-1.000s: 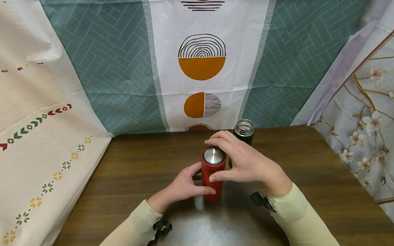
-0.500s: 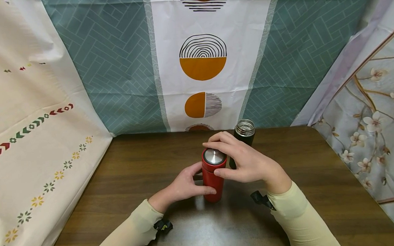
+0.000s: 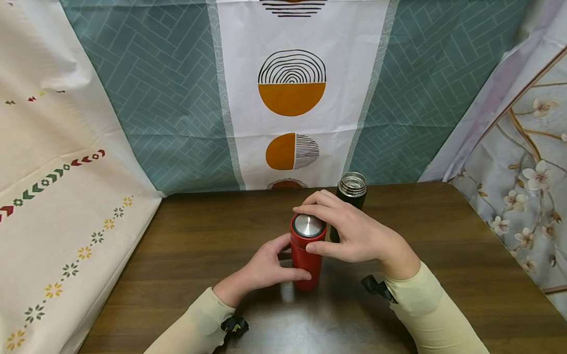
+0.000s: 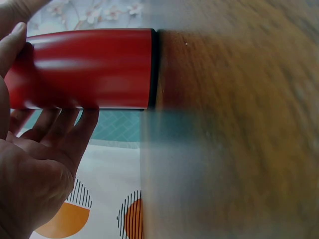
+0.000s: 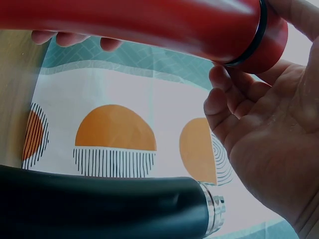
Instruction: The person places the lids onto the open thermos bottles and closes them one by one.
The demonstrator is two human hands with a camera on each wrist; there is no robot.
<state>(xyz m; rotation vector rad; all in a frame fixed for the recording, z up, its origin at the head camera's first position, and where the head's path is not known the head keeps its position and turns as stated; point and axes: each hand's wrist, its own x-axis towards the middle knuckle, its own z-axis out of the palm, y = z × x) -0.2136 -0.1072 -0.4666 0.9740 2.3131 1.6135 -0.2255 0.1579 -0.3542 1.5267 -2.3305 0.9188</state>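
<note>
A red thermos (image 3: pixel 307 263) stands upright on the table in the head view. My left hand (image 3: pixel 268 266) grips its body, thumb on the near side; in the left wrist view several fingers lie along the red wall (image 4: pixel 99 64). From above, my right hand (image 3: pixel 353 234) holds the lid (image 3: pixel 308 225), which has a steel disc on top. Its thumb presses the near side of the lid, while the fingers arch over the far side. The right wrist view shows the red lid (image 5: pixel 273 47) past a black ring, between thumb and fingers.
Just behind the right hand stands a black thermos (image 3: pixel 357 200), lidless, its steel threaded neck (image 3: pixel 352 183) bare. It lies close beside the red one in the right wrist view. The wooden table (image 3: pixel 210 221) ends at a patterned cloth (image 3: pixel 178 123) at the back.
My right hand has turned slightly on the lid, its thumb shifting a little to the right, mostly in the first half second. The left hand keeps its grip in place.
</note>
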